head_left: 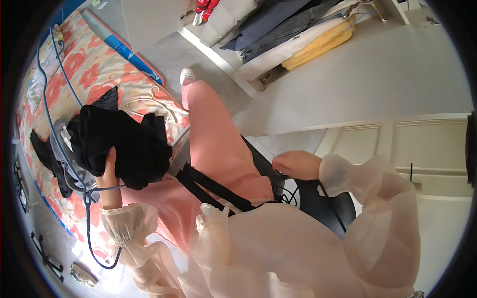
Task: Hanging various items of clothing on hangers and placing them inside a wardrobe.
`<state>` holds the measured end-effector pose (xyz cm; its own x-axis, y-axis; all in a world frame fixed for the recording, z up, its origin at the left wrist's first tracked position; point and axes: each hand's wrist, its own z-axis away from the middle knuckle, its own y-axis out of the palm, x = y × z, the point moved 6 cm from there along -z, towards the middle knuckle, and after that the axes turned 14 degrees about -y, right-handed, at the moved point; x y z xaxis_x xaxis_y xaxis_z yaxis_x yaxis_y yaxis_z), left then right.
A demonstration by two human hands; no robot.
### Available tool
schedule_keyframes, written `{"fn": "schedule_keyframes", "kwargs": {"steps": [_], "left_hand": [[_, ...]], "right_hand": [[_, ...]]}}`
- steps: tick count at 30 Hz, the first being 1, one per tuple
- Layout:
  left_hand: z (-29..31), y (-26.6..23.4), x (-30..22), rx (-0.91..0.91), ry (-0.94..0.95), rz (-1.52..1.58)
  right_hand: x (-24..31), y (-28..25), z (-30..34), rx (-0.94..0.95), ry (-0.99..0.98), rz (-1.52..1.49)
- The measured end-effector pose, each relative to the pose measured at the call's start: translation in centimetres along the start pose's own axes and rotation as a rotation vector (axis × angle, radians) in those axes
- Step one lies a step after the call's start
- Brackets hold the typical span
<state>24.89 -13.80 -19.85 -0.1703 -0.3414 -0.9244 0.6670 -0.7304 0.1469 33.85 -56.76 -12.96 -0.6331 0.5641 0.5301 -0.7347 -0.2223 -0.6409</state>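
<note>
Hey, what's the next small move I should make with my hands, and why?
I'd probably bring your right hand over to steady the black garment. Your left hand alone holds it, bunched up, while the dark blue hanger lies across that wrist. The right hand is well apart from both, so a second grip might make things easier to manage.

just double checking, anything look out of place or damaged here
A white hanger lies seemingly bare on the floral bedding beside the bunched black garment, so it looks stray. Nothing looks spilled or damaged.
</note>
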Motion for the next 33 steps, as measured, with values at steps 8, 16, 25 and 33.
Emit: {"fn": "schedule_keyframes", "kwargs": {"steps": [8,16,25,33], "left_hand": [[1.4,0.4,-1.9,-0.056,-0.002,-0.247],[0.3,-1.2,-3.1,-0.208,-0.222,-0.338],[2.4,-3.0,-4.3,-0.241,-0.098,-0.124],[4.1,-4.4,-7.3,-0.393,0.149,-0.027]], "right_hand": [[-1.3,-2.4,-1.3,0.181,-0.15,0.714],[0.9,-9.6,-13.3,0.108,-0.192,0.87],[10.8,-20.9,-33.7,-0.284,-0.057,0.731],[9.1,-24.9,-37.0,-0.265,0.101,0.797]]}}
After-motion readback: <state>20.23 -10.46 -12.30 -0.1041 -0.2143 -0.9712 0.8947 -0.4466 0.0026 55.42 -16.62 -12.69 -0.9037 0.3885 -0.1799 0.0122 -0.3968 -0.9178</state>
